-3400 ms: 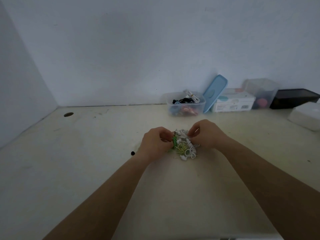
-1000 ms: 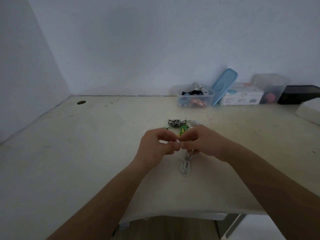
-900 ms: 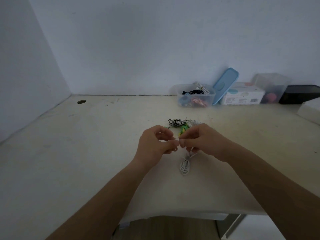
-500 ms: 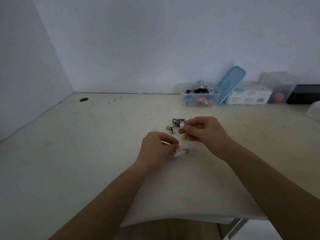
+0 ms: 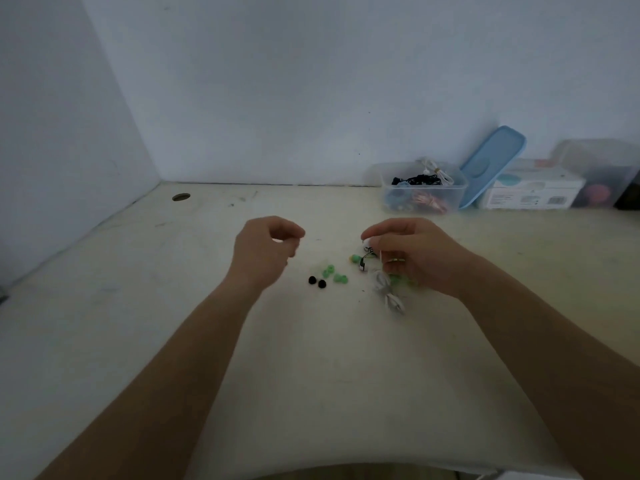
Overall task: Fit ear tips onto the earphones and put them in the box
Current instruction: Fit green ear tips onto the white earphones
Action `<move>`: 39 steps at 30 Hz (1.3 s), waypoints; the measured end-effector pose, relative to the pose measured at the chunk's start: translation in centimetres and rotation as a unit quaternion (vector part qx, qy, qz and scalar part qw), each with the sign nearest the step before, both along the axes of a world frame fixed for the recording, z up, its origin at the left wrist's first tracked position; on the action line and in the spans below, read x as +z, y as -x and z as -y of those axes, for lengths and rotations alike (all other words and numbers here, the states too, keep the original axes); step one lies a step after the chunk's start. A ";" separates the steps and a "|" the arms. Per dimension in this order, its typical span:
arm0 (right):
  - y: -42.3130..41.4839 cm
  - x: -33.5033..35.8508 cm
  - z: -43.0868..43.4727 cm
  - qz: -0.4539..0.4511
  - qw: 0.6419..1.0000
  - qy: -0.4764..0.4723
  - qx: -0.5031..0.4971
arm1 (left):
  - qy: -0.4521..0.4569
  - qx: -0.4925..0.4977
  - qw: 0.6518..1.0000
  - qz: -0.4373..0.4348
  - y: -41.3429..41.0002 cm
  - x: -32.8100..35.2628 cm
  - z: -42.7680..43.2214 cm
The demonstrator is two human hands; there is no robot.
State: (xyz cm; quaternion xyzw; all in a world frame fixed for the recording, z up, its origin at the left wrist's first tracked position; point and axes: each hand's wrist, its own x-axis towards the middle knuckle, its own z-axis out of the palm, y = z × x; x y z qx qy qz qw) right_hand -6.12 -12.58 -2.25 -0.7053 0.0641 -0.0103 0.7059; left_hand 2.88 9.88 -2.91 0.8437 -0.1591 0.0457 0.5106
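White earphones point(image 5: 388, 294) right of frame centre, pinched at one bud between thumb and forefinger of the right hand point(image 5: 415, 254), other fingers curled under. Left hand point(image 5: 265, 252) raised at centre left, fingers curled, thumb and forefinger tips nearly together; holding something or nothing, cannot tell. Between the hands on the table point(image 5: 138, 306): two black ear tips point(image 5: 312, 280), two green ear tips point(image 5: 328, 270), a green bud point(image 5: 355, 258) just below the right thumb. Clear box point(image 5: 422, 194) upper right by the wall, well apart, blue lid point(image 5: 491, 164) leaning beside it. From the pinch, down as a thin cable to a coiled bundle, blurred, long axis slanting toward lower right.
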 end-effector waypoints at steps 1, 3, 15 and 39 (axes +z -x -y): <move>-0.4 0.0 -0.1 0.001 1.000 0.003 -0.002 | -0.020 0.003 1.000 0.001 -0.7 -0.1 0.0; -1.0 0.0 -0.3 0.008 1.000 0.015 -0.003 | -0.066 -0.010 0.998 -0.005 -1.5 -0.3 0.4; -2.0 -2.2 -0.6 0.061 0.997 0.042 -0.029 | -0.200 -0.062 0.978 0.017 -2.4 -2.7 1.7; -0.4 -1.8 -0.7 0.074 0.994 0.070 -0.032 | 0.133 -0.080 0.985 -0.069 1.3 -0.6 1.9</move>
